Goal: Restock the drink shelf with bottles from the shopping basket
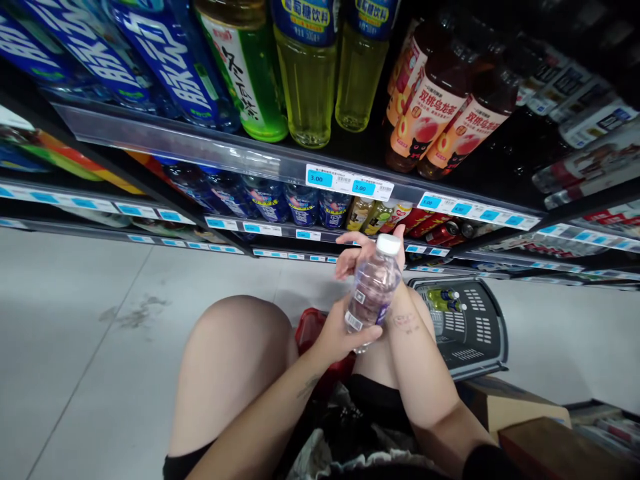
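Note:
My left hand (pixel 340 337) is wrapped round the lower part of a clear plastic bottle (pixel 373 287) with a white cap, tilted, its barcode label facing me. Just behind the upper bottle is my right hand (pixel 363 255), fingers stretched to the left and apart, thumb up by the cap. The bottle partly covers its palm, so whether that palm touches it I cannot tell. Both hands are in front of the shelves, above my bent knees.
The upper shelf (pixel 200 150) holds blue-labelled bottles (pixel 165 60), a green tea bottle (pixel 247 73) and peach oolong tea bottles (pixel 425 100). Lower shelves carry more drinks. A dark grey basket (pixel 493 313) with yellow-green bottles (pixel 440 298) stands at right, near cardboard boxes (pixel 525 410). Something red (pixel 309 327) sits between my knees.

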`<state>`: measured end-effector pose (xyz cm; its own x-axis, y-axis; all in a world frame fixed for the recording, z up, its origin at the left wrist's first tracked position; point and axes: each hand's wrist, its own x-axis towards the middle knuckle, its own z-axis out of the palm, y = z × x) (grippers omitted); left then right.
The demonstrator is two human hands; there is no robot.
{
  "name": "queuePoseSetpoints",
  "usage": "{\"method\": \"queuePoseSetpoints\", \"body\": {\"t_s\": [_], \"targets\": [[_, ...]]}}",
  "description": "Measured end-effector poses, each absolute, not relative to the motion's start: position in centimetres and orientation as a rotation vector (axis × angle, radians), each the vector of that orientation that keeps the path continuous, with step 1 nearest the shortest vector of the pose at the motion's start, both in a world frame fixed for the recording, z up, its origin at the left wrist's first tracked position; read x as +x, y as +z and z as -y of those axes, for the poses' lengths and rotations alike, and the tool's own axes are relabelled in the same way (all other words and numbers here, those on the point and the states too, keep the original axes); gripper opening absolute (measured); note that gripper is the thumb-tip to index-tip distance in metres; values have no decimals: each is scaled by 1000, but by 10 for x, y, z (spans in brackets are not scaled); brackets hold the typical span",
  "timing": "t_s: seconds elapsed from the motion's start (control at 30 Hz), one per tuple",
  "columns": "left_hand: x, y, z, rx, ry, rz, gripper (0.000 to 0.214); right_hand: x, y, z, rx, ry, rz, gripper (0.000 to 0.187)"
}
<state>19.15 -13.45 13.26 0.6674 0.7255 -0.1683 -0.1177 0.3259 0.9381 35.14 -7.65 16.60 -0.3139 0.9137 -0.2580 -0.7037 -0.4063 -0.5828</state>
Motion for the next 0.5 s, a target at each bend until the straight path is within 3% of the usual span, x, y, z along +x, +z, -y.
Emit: {"method": "queuePoseSetpoints", "body": {"t_s": [0.2,0.5], "targets": [[197,129,138,1993,744,-816,66,357,165,97,-592,1912,831,109],[199,126,149,2143,796,-850,69,354,164,98,-671,1907,805,103]]}}
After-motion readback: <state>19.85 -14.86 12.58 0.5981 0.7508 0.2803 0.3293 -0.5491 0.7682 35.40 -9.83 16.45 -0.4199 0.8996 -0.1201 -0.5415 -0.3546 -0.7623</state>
